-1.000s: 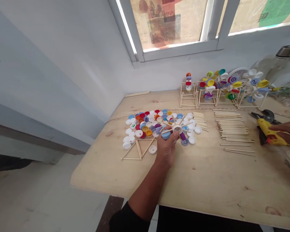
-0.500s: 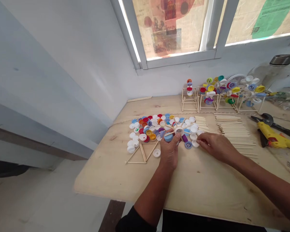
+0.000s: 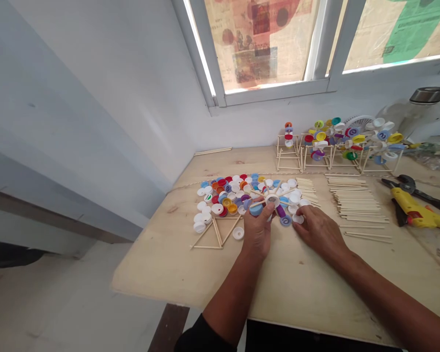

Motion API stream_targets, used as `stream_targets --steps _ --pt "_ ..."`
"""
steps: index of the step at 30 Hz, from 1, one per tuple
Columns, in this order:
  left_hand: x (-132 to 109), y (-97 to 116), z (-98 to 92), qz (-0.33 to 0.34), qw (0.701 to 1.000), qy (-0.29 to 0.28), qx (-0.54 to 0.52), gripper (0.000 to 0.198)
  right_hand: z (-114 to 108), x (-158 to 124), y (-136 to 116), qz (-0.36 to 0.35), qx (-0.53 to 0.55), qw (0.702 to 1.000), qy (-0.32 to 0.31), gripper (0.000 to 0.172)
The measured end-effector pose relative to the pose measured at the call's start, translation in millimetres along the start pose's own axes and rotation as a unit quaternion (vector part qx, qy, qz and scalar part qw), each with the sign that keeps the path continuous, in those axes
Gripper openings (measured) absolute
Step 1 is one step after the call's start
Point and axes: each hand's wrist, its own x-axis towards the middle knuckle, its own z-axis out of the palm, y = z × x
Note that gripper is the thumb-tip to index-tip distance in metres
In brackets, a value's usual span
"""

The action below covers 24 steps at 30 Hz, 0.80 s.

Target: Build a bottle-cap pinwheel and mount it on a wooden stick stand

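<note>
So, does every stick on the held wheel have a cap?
No: several sticks around the white hub in the left hand have bare ends.

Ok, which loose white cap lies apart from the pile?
The white cap between the stick frame and the left hand; it sits alone, while the others cluster in or along the pile.

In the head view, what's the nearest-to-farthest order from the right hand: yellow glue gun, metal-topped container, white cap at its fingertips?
1. White cap, at the right hand
2. Yellow glue gun, farther right
3. Metal-topped container, back right
</note>
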Motion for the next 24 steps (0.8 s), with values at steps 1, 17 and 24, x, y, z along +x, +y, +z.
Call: stream_targets --steps 1,17,24 --pt "0 0 -0.6 0.001 1.000 0.001 0.000 0.042 0 -1 0 -0.002 0.006 1.000 0.002 0.012" --pt "-4 -3 2.0 -0.010 1.000 -0.008 0.023 0.043 -25 6 14 0.135 0.503 0.853 0.029 0.034" --pt "-4 -7 1.9 -0.014 0.999 0.006 0.045 0.040 -30 5 8 0.087 0.546 0.832 0.045 0.025"
